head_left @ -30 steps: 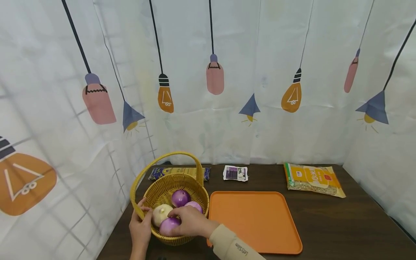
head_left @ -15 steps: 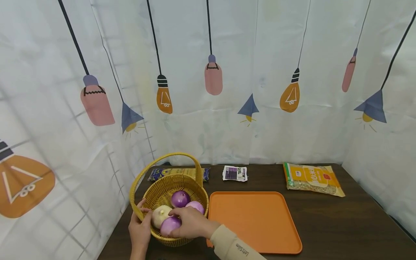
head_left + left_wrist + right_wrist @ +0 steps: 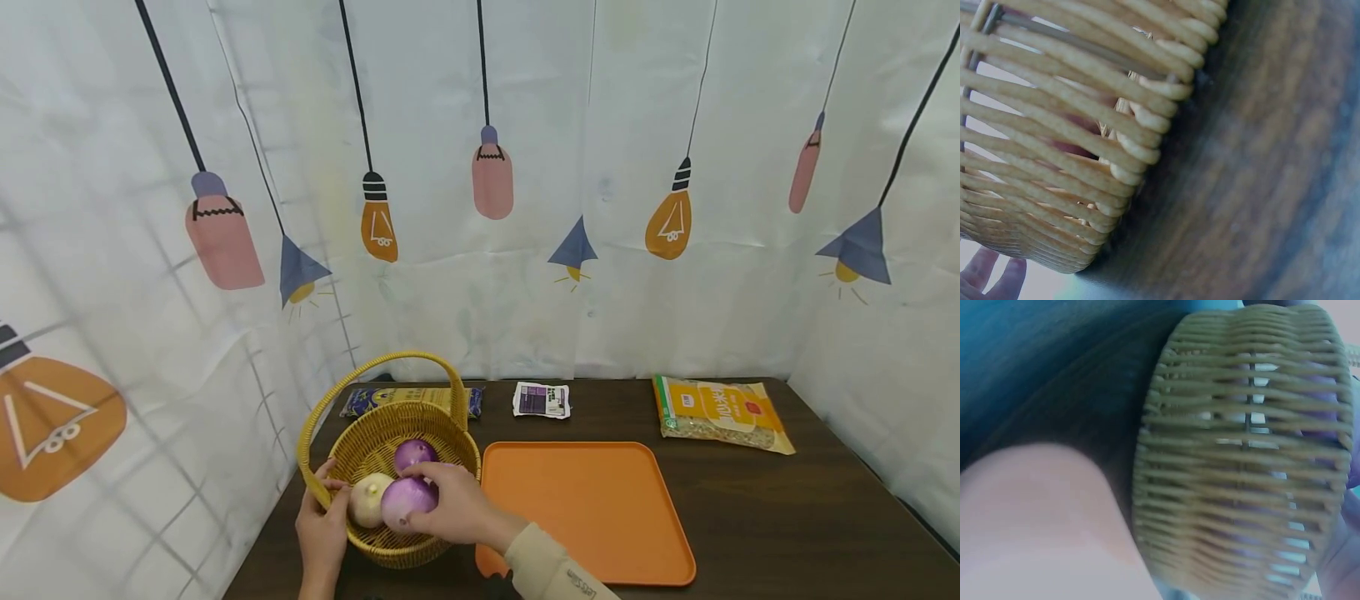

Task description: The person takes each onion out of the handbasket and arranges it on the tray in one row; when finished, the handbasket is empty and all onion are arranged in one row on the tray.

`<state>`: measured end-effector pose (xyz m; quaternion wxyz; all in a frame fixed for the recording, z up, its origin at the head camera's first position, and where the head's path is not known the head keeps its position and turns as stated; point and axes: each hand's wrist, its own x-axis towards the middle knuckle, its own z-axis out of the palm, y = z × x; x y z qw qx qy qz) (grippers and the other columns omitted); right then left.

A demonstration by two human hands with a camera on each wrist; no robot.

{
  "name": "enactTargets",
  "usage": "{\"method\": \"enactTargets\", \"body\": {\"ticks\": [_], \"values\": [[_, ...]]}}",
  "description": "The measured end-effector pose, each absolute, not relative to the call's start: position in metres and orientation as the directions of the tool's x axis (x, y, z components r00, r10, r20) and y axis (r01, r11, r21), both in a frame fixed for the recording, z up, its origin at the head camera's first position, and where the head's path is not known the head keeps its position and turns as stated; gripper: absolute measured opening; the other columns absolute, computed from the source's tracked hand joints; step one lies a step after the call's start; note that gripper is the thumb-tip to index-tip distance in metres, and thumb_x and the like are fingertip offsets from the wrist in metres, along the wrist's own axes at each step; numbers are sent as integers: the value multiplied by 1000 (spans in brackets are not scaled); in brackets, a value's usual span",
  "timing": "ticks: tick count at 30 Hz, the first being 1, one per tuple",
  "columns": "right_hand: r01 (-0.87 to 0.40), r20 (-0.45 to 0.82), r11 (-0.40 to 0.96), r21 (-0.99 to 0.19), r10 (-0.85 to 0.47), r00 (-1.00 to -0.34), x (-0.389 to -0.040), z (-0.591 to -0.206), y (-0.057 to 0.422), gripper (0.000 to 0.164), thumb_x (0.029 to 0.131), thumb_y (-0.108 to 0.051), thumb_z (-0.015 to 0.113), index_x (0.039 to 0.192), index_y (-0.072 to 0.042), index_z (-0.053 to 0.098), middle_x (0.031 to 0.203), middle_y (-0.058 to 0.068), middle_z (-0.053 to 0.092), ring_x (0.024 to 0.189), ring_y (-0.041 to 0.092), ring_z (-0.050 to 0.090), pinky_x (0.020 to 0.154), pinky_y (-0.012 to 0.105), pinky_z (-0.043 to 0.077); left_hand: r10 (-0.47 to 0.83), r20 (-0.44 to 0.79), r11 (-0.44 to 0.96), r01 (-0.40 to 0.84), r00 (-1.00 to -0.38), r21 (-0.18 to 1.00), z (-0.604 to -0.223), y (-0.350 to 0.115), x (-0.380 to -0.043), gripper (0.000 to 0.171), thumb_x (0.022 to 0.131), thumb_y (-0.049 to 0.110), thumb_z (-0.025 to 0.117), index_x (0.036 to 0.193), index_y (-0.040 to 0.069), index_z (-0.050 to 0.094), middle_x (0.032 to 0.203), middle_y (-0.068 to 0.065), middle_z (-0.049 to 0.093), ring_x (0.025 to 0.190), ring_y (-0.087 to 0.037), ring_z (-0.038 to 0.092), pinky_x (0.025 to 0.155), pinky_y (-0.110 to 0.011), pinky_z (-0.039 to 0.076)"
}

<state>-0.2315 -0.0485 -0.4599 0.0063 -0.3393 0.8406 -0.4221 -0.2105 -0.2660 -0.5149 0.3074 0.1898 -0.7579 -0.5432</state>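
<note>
A yellow woven basket (image 3: 375,435) with a tall hoop handle stands at the front left of the table. My left hand (image 3: 322,535) grips its left rim near the foot of the handle. Inside the basket, my right hand (image 3: 463,510) holds a purple onion (image 3: 407,502) between thumb and fingers. Beside that lies a pale yellow-white onion (image 3: 369,502), and a darker purple onion (image 3: 415,454) sits behind. Another purple onion is mostly hidden by the right hand. Both wrist views look at the basket's slatted side, with fingertips (image 3: 1007,281) below it in the left one.
An orange tray (image 3: 588,512) lies right of the basket, under the right forearm. Along the back are a blue-and-yellow packet (image 3: 367,400) behind the basket, a small white-and-purple packet (image 3: 542,401) and a yellow bag of grain (image 3: 723,414). A printed curtain (image 3: 480,292) encloses the table.
My right hand has drawn the purple onion up and slightly right, off its spot at the basket's front. The left hand keeps its grip on the rim.
</note>
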Motion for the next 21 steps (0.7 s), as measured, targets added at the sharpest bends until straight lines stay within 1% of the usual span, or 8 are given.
{"method": "enactTargets", "body": {"ticks": [4,7,11,16,18,21], "values": [[-539,302,321,-779,-561,-771,-233,-456,-38,54,76,-21,77,128,-20,63,120,-5,65,97,4,60,76,21,50,-623,262,337,48,-737,940,-515,-266,-211,35,93,9,60,127,13,63,99,-16,66,89,-2,52,75,-11,37],[-523,312,279,-805,-551,-774,-234,-453,-31,55,78,-19,77,130,-18,62,123,-3,64,96,6,61,75,21,51,-621,254,331,46,-741,943,-515,-266,-212,33,93,9,60,126,13,63,100,-16,66,90,-4,52,76,-13,36],[-486,305,262,-834,-515,-801,-236,-450,-20,55,80,-19,75,133,-19,59,125,-4,62,96,9,62,73,23,51,-618,248,327,43,-746,944,-515,-267,-212,31,93,10,59,124,12,64,101,-13,66,96,-4,51,78,-13,35],[-468,316,259,-845,-464,-828,-238,-449,-7,53,81,-23,75,132,-22,58,123,-3,61,97,11,60,74,25,52,-624,234,324,26,-746,946,-516,-267,-211,35,94,13,59,129,17,62,94,-4,66,95,-4,50,79,-14,35],[-481,341,253,-839,-445,-828,-239,-450,-2,53,81,-23,75,132,-21,58,123,-3,60,99,13,59,75,25,52,-624,234,323,26,-746,946,-516,-267,-212,36,94,13,59,129,17,62,94,-4,66,96,-4,51,79,-13,35],[-516,390,244,-821,-420,-820,-242,-450,5,53,81,-22,75,132,-17,58,123,-1,59,102,17,57,78,28,53,-622,238,322,34,-746,946,-516,-267,-212,33,94,12,59,127,14,63,97,-8,66,99,-5,50,80,-12,34]]}}
